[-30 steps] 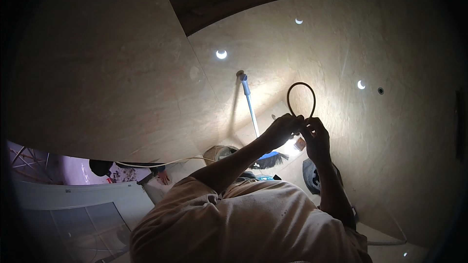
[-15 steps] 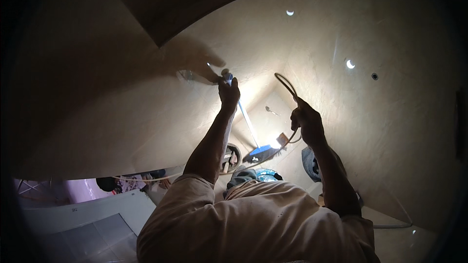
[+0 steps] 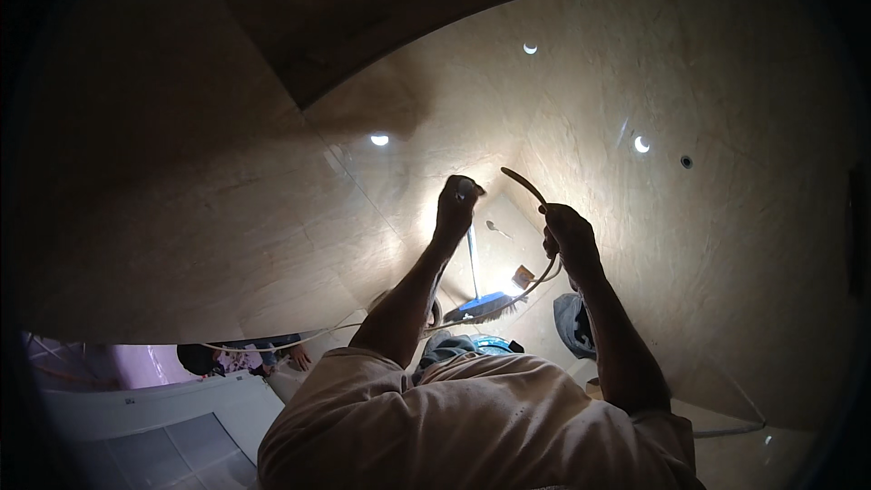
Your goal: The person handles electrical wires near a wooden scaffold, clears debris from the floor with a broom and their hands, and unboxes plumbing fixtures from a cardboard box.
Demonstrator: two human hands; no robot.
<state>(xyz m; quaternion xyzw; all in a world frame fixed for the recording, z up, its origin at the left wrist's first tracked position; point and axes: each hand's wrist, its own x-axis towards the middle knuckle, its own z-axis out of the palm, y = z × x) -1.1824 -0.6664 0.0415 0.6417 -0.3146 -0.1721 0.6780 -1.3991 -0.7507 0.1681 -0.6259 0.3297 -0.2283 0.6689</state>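
My left hand (image 3: pixel 456 204) is raised near the corner, closed around the top of a broom handle (image 3: pixel 472 259). The broom's blue head with dark bristles (image 3: pixel 490 307) rests on the floor below. To the right, my right hand (image 3: pixel 572 234) is closed on a thin hose or cable (image 3: pixel 523 183), with a bent piece sticking up above the fist. From there the line hangs down, passes in front of the broom and runs off to the left behind my left arm. My two hands are apart, and strong backlight darkens both.
A bright lamp glows beside a brown block (image 3: pixel 523 277) on the floor. Tiled walls meet in the corner, with a small round hole (image 3: pixel 686 161) at right. Dark cloth (image 3: pixel 572 327) hangs by my right arm. A white panelled door (image 3: pixel 172 436) and another person's hand (image 3: pixel 299 356) are lower left.
My left hand has moved right and down with the broom handle, which now stands more upright. The loop above my right hand has become a single bent length.
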